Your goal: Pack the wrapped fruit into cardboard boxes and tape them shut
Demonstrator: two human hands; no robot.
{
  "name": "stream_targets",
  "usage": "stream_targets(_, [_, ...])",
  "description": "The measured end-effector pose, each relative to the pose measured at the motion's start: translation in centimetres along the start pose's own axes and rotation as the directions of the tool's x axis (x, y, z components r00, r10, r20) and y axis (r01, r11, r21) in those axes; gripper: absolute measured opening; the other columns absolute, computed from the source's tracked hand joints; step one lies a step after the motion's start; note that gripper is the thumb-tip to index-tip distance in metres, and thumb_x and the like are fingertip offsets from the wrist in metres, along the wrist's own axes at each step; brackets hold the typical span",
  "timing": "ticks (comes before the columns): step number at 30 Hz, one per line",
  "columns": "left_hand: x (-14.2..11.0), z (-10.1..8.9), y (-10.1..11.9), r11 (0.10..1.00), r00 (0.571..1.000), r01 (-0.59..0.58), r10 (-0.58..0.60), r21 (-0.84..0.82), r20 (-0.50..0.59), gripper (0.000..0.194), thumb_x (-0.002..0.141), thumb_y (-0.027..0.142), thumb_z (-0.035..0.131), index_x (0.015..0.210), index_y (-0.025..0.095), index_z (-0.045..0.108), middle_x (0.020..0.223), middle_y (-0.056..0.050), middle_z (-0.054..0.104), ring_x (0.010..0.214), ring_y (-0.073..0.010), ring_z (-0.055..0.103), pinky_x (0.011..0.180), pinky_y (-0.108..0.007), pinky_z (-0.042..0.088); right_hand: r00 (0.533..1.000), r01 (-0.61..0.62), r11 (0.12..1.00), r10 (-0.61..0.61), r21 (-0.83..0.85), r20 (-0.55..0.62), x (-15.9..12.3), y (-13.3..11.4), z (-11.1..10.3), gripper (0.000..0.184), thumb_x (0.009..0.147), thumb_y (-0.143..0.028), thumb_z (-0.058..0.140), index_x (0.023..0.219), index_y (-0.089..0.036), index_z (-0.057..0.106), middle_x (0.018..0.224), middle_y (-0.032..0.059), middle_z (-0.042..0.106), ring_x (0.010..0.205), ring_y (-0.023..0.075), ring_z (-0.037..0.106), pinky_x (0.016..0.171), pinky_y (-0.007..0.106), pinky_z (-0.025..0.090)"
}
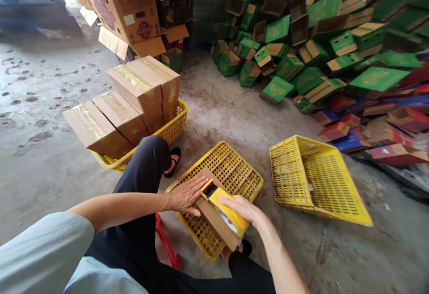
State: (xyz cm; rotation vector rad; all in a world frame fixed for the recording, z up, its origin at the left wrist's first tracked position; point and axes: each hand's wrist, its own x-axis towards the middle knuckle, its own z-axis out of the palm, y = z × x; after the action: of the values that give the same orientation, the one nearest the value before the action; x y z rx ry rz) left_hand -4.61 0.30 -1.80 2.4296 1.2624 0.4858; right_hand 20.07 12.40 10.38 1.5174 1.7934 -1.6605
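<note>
Between my knees, a brown cardboard box [214,224] lies across the bottom of an upturned yellow plastic crate [239,164]. My right hand [241,210] is closed around a yellow tape dispenser [223,202], which rests on the box's top face. A roll of tape shows in the dispenser's side. Flat against the far left part of the box lies my left hand [187,195], its fingers stretched out and close to the dispenser's front end. Whether tape has been laid under the dispenser cannot be seen.
Several taped cardboard boxes [134,93] stand in a yellow crate [181,117] to the left. Another yellow crate [291,173] lies tipped at the right. Green cartons [278,88] are heaped behind, with red and blue ones [351,135] beside them. Large open cartons [134,17] stand at the back left.
</note>
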Motion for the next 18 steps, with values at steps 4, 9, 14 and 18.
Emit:
stream_targets(4, [0.0,0.2,-0.2,1.0,1.0,-0.013,0.013,0.002,-0.02,0.112,0.097,0.076,0.048,0.167,0.001,0.003,0.171,-0.03,0.016,0.162,-0.0398,0.013,0.131,-0.056,0.018,0.998,-0.047,0.977,0.035,-0.208,-0.057,0.7,-1.4,-0.3,0.048,0.078,-0.066,0.076,0.066,-0.019,0.071,0.069,0.0062,0.073,0.074,0.0242,0.07,0.063,0.03,0.054])
stream_targets(9, [-0.2,0.7,-0.3,0.999,0.995,-0.043,0.043,0.006,-0.093,0.113,0.095,0.079,0.046,0.167,0.001,0.007,0.17,-0.032,0.02,0.162,-0.0405,0.014,0.131,-0.056,0.018,0.987,-0.146,0.968,0.128,-0.205,-0.099,0.1,-3.0,0.7,0.051,0.085,-0.065,0.07,0.065,-0.019,0.068,0.061,0.0117,0.073,0.076,0.0297,0.077,0.065,0.033,0.06])
stream_targets(14, [-0.2,1.1,-0.3,0.999,0.993,-0.039,0.037,-0.018,-0.109,0.113,0.095,0.078,0.049,0.167,0.002,0.006,0.169,-0.032,0.022,0.162,-0.0407,0.016,0.131,-0.057,0.019,0.985,-0.174,0.983,0.174,0.051,0.007,-1.1,-2.6,2.1,0.05,0.092,-0.064,0.062,0.067,-0.021,0.064,0.051,0.0082,0.068,0.049,0.0219,0.067,0.057,0.035,0.062])
stream_targets(18, [-0.2,1.0,-0.6,0.999,0.996,-0.028,0.026,-0.016,-0.084,0.113,0.095,0.077,0.052,0.167,0.002,0.008,0.171,-0.031,0.019,0.162,-0.0399,0.013,0.131,-0.055,0.018,0.987,-0.15,0.986,0.154,0.07,-0.041,-1.3,-1.9,2.8,0.052,0.088,-0.068,0.066,0.064,-0.022,0.061,0.048,0.0069,0.063,0.042,0.0196,0.06,0.046,0.033,0.056])
